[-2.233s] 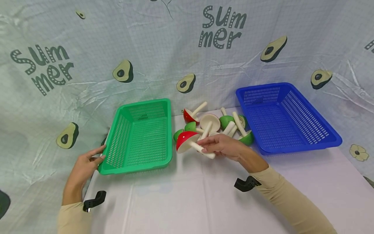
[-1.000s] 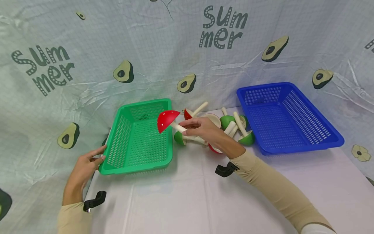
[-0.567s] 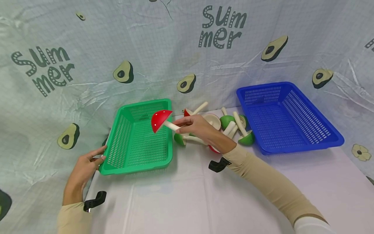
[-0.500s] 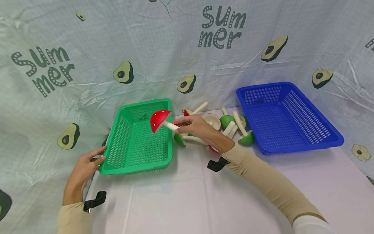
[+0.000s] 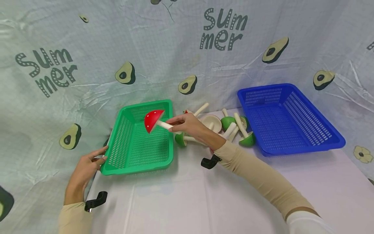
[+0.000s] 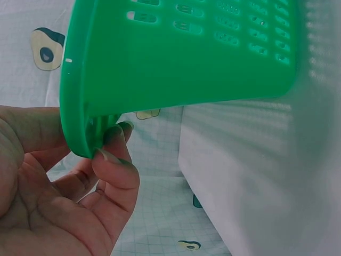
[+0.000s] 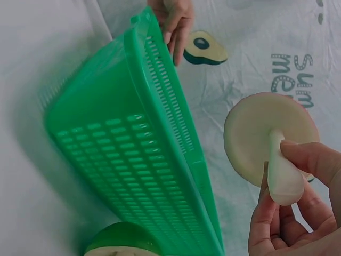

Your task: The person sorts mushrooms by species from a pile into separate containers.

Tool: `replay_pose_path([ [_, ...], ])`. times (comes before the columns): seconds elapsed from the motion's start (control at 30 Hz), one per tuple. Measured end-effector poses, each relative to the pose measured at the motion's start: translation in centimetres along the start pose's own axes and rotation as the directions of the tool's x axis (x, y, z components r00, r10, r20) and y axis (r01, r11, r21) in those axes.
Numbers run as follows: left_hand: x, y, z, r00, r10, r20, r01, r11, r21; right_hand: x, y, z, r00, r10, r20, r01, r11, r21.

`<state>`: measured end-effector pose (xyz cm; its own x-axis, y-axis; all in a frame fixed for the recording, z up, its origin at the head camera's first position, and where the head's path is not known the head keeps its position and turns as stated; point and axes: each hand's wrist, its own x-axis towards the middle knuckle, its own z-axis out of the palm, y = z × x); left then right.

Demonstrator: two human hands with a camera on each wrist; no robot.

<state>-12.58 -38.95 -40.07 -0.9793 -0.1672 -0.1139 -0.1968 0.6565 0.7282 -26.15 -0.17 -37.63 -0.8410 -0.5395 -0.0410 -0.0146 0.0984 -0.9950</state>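
Observation:
A toy mushroom with a white-dotted red cap [image 5: 153, 120] is held by its white stem in my right hand [image 5: 190, 127]. It is up in the air, the cap over the right part of the green plastic basket [image 5: 135, 170]. The right wrist view shows the cap's cream underside [image 7: 248, 133], with thumb and fingers pinching the stem. My left hand [image 5: 83, 170] grips the basket's left rim near its front corner. In the left wrist view its fingers [image 6: 120, 178] curl round that rim [image 6: 74, 106].
Between the baskets lies a pile of toy mushrooms with green caps [image 5: 247, 139] and red ones, partly hidden behind my right hand. A blue basket [image 5: 304, 150] stands at the right. A white cloth [image 5: 169, 201] covers the table, and a printed curtain [image 5: 163, 48] hangs behind.
My right hand has lifted the red mushroom from the front of the pile and carried it left over the green basket's right edge. My left hand has stayed on the rim.

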Motion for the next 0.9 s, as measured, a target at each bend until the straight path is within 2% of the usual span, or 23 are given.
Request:
replay_pose_path([
  [0.9,-0.1,0.1,0.0,1.000,-0.021,0.004,0.021,1.000,-0.009,2.9,0.0,3.5,0.999,0.048,0.018,-0.047,0.996,-0.082],
])
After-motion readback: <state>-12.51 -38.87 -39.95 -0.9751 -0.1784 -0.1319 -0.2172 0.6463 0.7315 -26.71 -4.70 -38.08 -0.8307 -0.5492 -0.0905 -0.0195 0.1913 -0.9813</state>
